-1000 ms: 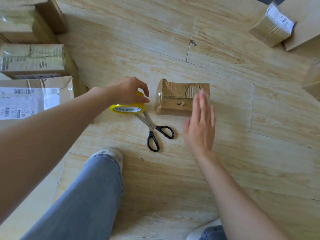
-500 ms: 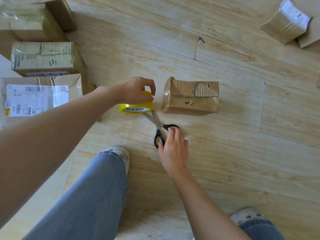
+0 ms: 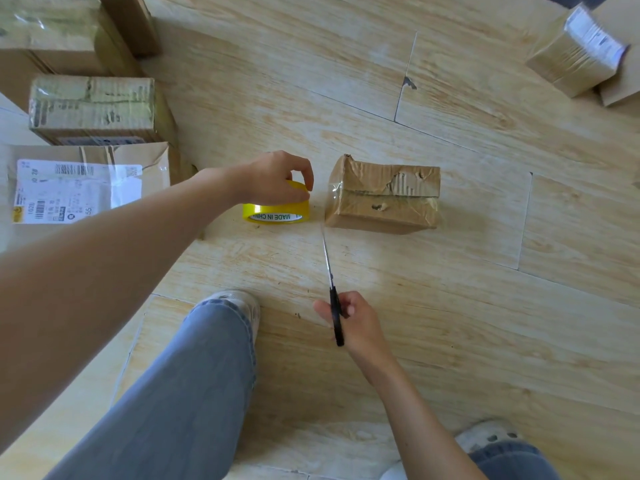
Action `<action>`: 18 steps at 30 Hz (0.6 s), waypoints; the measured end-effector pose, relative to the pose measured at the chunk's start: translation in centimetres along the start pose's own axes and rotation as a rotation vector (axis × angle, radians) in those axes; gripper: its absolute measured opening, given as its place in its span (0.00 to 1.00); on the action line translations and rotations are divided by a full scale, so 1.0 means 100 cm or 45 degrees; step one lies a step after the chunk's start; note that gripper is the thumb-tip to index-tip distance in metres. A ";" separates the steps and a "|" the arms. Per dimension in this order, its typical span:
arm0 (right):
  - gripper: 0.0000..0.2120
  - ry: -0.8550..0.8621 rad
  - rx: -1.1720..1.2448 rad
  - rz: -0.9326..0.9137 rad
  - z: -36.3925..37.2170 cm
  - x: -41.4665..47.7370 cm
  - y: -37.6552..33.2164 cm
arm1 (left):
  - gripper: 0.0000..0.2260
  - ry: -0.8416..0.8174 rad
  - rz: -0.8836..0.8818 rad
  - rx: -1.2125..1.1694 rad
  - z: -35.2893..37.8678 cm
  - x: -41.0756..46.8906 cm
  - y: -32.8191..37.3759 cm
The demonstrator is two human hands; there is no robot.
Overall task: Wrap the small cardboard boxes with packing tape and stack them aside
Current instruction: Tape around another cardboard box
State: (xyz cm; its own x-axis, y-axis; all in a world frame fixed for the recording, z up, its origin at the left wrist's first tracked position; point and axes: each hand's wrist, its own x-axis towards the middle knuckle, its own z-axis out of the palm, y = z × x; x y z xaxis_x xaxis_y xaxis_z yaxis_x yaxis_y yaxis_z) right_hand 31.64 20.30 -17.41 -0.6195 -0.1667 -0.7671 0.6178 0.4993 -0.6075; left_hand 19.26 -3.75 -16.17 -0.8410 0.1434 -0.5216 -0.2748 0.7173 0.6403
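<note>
The small cardboard box [image 3: 382,195] lies on the wooden floor [image 3: 450,306] near the middle of the view, its torn top and left end already glossy with clear tape. Just to its left, apart from it, the yellow tape roll [image 3: 277,212] lies flat on the floor. The left hand [image 3: 273,180] reaches in from the left and grips the roll from above, fingers curled over its rim. Nearer the person, the right hand [image 3: 358,322] is closed round the black handles of the scissors [image 3: 331,282], which are raised off the floor with the blades pointing up toward the gap between roll and box. The scissors show edge-on, so it is hard to say whether the blades are parted. At the left edge sit a taped box [image 3: 91,107], a flat parcel with a white label [image 3: 78,188] and a larger carton [image 3: 52,32]; another wrapped box [image 3: 575,53] lies at top right. A jeans leg [image 3: 173,393] and white shoe [image 3: 235,303] fill the bottom left
</note>
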 end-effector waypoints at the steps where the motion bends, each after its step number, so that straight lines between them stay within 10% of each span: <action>1: 0.33 -0.030 0.041 -0.010 0.003 -0.001 -0.004 | 0.05 -0.006 -0.002 -0.007 0.000 0.000 0.000; 10: 0.41 -0.030 0.145 -0.080 0.022 0.022 -0.055 | 0.06 0.009 -0.014 -0.009 0.000 -0.003 0.002; 18: 0.28 0.115 0.194 -0.171 0.027 0.025 -0.054 | 0.06 0.013 -0.026 0.002 0.001 -0.002 0.003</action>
State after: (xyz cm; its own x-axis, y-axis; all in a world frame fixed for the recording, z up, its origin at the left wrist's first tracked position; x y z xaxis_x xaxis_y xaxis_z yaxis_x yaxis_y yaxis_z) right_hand 28.03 14.87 -16.63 -0.7375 -0.1429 -0.6600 0.5889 0.3424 -0.7321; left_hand 19.39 -3.49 -15.96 -0.8400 0.1218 -0.5288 -0.2912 0.7211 0.6287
